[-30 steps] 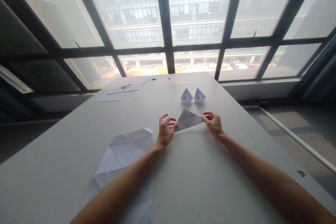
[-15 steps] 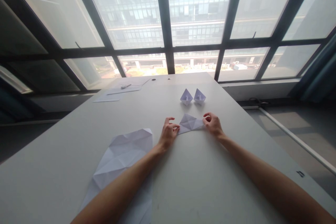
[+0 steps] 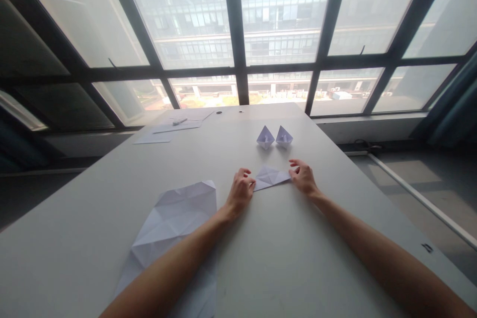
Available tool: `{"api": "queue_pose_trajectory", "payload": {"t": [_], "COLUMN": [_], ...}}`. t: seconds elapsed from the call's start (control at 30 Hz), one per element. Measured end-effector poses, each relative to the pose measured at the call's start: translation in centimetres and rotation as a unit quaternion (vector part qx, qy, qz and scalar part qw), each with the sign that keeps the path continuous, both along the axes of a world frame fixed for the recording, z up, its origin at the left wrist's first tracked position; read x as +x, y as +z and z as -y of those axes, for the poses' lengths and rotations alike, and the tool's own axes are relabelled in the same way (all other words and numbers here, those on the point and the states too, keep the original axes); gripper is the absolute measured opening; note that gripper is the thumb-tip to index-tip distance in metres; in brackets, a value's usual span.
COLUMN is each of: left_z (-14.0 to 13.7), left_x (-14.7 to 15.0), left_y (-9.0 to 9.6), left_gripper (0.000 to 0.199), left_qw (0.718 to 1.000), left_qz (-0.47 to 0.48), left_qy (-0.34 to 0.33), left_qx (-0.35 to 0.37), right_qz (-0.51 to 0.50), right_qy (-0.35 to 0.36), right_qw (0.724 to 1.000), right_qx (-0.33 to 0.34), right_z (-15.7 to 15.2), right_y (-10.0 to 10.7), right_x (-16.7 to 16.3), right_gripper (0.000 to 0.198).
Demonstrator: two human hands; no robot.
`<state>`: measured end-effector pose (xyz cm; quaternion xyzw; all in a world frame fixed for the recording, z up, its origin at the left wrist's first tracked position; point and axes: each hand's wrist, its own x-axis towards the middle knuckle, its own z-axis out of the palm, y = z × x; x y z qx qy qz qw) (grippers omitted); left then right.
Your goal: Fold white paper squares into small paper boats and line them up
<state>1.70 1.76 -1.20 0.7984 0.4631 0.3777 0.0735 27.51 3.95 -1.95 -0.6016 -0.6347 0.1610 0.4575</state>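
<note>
Between my hands, a small folded white paper [image 3: 269, 177] shows crossing creases and a raised peak along its far side. My left hand [image 3: 241, 189] pinches its left corner, thumb and finger together. At the opposite end, my right hand [image 3: 302, 176] grips the right tip between thumb and fingers. Just beyond stand two folded paper boats, a left one [image 3: 265, 138] and a right one [image 3: 284, 137], side by side. A large creased sheet of paper [image 3: 175, 223] lies to the left, partly covered by my left forearm.
Several flat sheets of paper [image 3: 154, 136] lie at the table's far left, with a small white object [image 3: 179, 121] on top. The white table [image 3: 283, 258] reaches toward the windows. Its right edge drops to the floor.
The folded paper's far peak has lowered and looks flatter. Its right tip has shifted slightly to the right with my right hand, and both hands keep hold of the ends.
</note>
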Motion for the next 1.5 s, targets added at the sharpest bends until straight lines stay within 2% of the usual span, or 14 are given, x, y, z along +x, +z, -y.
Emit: {"api": "queue_pose_trajectory", "payload": {"t": [0.1,0.2,0.3,0.4,0.53,0.67,0.8,0.93,1.1,1.2,1.27,1.33,1.4,1.5], "left_z": [0.3,0.5,0.8,1.1,1.3,1.1,0.7,0.5,0.3,0.3,0.3,0.4,0.4,0.5], "left_x": [-0.3,-0.5,-0.3,-0.1,0.1,0.0,-0.2,-0.2,-0.5,-0.6,-0.6,-0.6,-0.6,-0.5], "left_y": [0.6,1.2,1.7,2.0,2.2,2.1,1.4,1.0,1.1,1.0,0.8,0.6,0.5,0.5], "left_gripper": [0.018,0.012,0.013,0.028,0.037,0.017,0.041,0.044,0.051,0.052,0.053,0.054,0.053,0.055], "left_qw": [0.998,0.994,0.994,0.994,0.994,0.991,0.972,0.963,0.961,0.959,0.959,0.958,0.956,0.954], "left_qz": [-0.057,-0.097,-0.106,-0.099,-0.107,-0.092,-0.144,-0.174,-0.172,-0.181,-0.185,-0.192,-0.206,-0.226], "left_qy": [0.014,0.031,0.026,0.014,-0.020,-0.091,-0.183,-0.192,-0.200,-0.202,-0.203,-0.202,-0.198,-0.184], "left_qx": [0.027,0.030,0.027,0.032,0.028,0.013,-0.044,-0.075,-0.080,-0.079,-0.072,-0.066,-0.066,-0.069], "right_qz": [0.106,0.234,0.291,0.325,0.339,0.335,0.337,0.347,0.322,0.295,0.289,0.300,0.319,0.335], "right_qy": [-0.016,-0.022,0.004,0.043,0.081,0.188,0.225,0.196,0.060,0.035,0.077,0.149,0.207,0.229], "right_qw": [0.994,0.972,0.956,0.944,0.936,0.922,0.913,0.915,0.939,0.952,0.953,0.942,0.924,0.912], "right_qx": [0.012,0.001,-0.029,-0.036,-0.045,-0.050,-0.045,-0.060,-0.107,-0.080,-0.042,-0.026,-0.039,-0.062], "right_z": [0.5,1.4,2.8,4.2,4.9,4.3,4.0,4.0,3.2,2.9,3.0,3.3,3.7,3.9], "right_y": [0.4,1.2,2.0,2.2,1.5,1.0,1.0,0.7,0.0,0.2,0.5,0.8,0.9,0.9], "right_x": [-0.1,-0.4,-1.4,-2.8,-4.0,-3.8,-3.5,-3.5,-2.8,-2.4,-2.6,-3.0,-3.4,-3.7], "right_gripper": [0.027,0.019,0.025,0.032,0.048,0.059,0.061,0.070,0.074,0.068,0.064,0.063,0.063,0.064]}}
